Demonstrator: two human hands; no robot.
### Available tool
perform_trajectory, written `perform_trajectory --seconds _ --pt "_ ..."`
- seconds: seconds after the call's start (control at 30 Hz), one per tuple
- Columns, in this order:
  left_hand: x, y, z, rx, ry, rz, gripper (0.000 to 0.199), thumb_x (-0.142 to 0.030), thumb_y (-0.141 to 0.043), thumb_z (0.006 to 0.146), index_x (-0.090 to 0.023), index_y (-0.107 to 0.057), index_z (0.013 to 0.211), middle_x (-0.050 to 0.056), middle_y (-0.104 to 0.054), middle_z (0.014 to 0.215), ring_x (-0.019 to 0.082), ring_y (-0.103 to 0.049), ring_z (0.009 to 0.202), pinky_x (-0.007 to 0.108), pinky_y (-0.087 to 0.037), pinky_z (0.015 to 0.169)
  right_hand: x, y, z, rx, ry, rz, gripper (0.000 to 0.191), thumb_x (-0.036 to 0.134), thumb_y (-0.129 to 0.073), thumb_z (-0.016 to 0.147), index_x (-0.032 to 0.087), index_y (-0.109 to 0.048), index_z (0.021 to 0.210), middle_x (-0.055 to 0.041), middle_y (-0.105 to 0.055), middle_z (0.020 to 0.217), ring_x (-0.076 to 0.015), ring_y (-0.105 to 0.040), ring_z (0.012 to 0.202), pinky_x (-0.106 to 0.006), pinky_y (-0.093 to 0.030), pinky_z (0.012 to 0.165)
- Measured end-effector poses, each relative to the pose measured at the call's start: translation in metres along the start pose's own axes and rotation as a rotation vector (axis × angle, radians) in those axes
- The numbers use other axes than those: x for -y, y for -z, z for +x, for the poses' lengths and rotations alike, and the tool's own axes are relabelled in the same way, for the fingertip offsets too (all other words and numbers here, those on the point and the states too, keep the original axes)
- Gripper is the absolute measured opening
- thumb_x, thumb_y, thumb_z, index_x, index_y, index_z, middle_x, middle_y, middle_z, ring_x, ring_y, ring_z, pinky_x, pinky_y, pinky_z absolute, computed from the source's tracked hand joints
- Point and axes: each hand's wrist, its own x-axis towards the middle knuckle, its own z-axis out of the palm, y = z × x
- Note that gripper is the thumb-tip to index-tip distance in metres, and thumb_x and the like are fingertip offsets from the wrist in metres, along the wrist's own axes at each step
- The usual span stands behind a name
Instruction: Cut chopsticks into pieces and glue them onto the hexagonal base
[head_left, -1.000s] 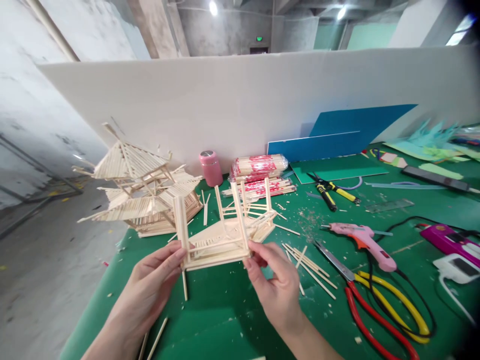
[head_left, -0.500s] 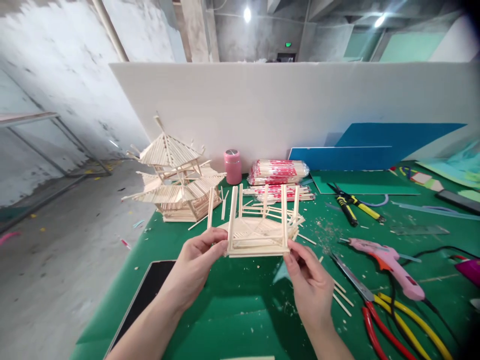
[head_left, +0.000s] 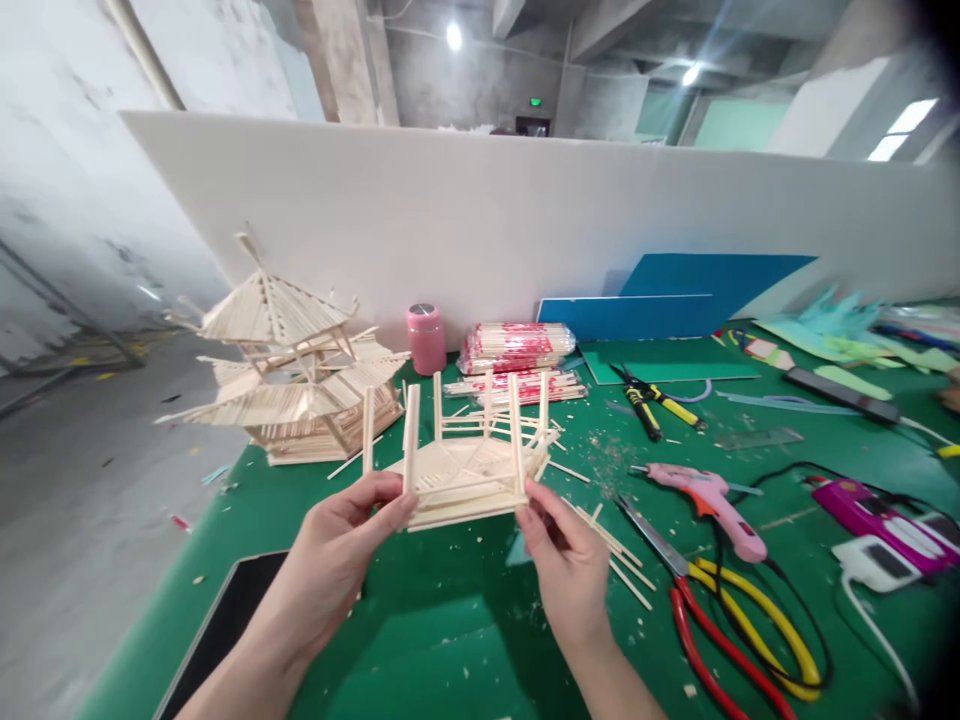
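Note:
Between my two hands is a small wooden stick frame (head_left: 465,512), a many-sided base with several upright posts and low railings. My left hand (head_left: 341,545) pinches its near left corner, by the foot of a post. At the near right corner, my right hand (head_left: 566,560) grips with thumb and fingers. The frame is held level above the green table, its posts pointing up. Behind it to the left stands a pavilion model (head_left: 292,375) of the same sticks, with a two-tiered roof. Some of my fingertips are hidden behind the frame.
Right of my hands lie loose sticks (head_left: 626,560), red-and-yellow-handled scissors (head_left: 697,590), a pink glue gun (head_left: 709,500) and yellow-black pliers (head_left: 652,400). Packs of sticks (head_left: 517,347) and a pink jar (head_left: 426,340) stand behind. A black tablet-like slab (head_left: 225,630) lies at left; a purple power strip (head_left: 877,520) at right.
My view has swung to the right, so the scene sits further left. The stick frame is tilted slightly differently, its right end a little higher; both hands keep their hold.

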Motion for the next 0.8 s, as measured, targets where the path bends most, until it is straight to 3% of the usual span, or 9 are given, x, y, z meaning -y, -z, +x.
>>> perform_trajectory --seconds 0.17,0.33,0.57,0.63,0.73,0.8 --pt "-0.001 0.003 0.002 -0.032 0.037 -0.060 0.014 -0.026 -0.074 0.063 -0.020 -0.069 0.075 -0.002 -0.066 0.074 0.012 -0.056 0.071 0.016 -0.045 0.066 0.003 -0.006 0.000 0.032 -0.068 0.094 0.025 0.021 -0.058 0.078 0.019 -0.066 0.102 -0.0016 -0.070 0.069 -0.0121 -0.062 0.051 -0.023 -0.055 0.049" --pt "-0.005 0.004 0.000 -0.067 0.041 -0.019 0.018 -0.028 -0.075 0.060 -0.020 -0.070 0.075 -0.001 -0.068 0.075 0.015 -0.058 0.078 0.018 -0.045 0.070 0.009 -0.011 -0.001 0.030 -0.049 0.150 0.024 0.019 -0.058 0.077 0.020 -0.066 0.100 -0.0026 -0.070 0.075 -0.0129 -0.065 0.054 -0.024 -0.056 0.051" --pt "-0.004 0.004 -0.010 -0.260 -0.166 0.371 0.024 -0.038 -0.068 0.066 -0.020 -0.066 0.081 0.003 -0.061 0.097 0.023 -0.053 0.093 0.026 -0.042 0.078 0.014 -0.020 -0.004 0.013 -0.086 0.202 0.021 0.021 -0.058 0.078 0.018 -0.065 0.097 -0.0023 -0.068 0.073 -0.0127 -0.065 0.056 -0.024 -0.058 0.051" --pt "-0.003 -0.001 -0.019 -0.350 -0.276 0.596 0.030 -0.039 -0.064 0.069 -0.022 -0.062 0.094 0.005 -0.055 0.106 0.024 -0.054 0.090 0.032 -0.043 0.076 0.014 -0.022 -0.004 0.009 -0.089 0.205 0.020 0.021 -0.058 0.078 0.018 -0.065 0.097 -0.0017 -0.068 0.072 -0.0116 -0.064 0.054 -0.023 -0.057 0.051" --pt "-0.001 -0.015 -0.032 -0.532 -0.688 1.053 0.040 -0.031 -0.060 0.074 -0.024 -0.051 0.112 0.010 -0.048 0.111 0.029 -0.047 0.100 0.042 -0.036 0.086 0.012 -0.024 -0.005 0.010 -0.091 0.206 0.020 0.022 -0.058 0.078 0.018 -0.065 0.097 -0.0017 -0.068 0.070 -0.0115 -0.063 0.053 -0.023 -0.056 0.049" --pt "0.000 -0.026 -0.035 -0.412 -0.978 1.269 0.045 -0.024 -0.060 0.074 -0.025 -0.047 0.116 0.010 -0.052 0.108 0.029 -0.049 0.097 0.043 -0.035 0.085 0.011 -0.024 -0.005 0.016 -0.090 0.199 0.021 0.024 -0.058 0.079 0.017 -0.065 0.098 -0.0026 -0.068 0.070 -0.0123 -0.063 0.054 -0.024 -0.056 0.049"
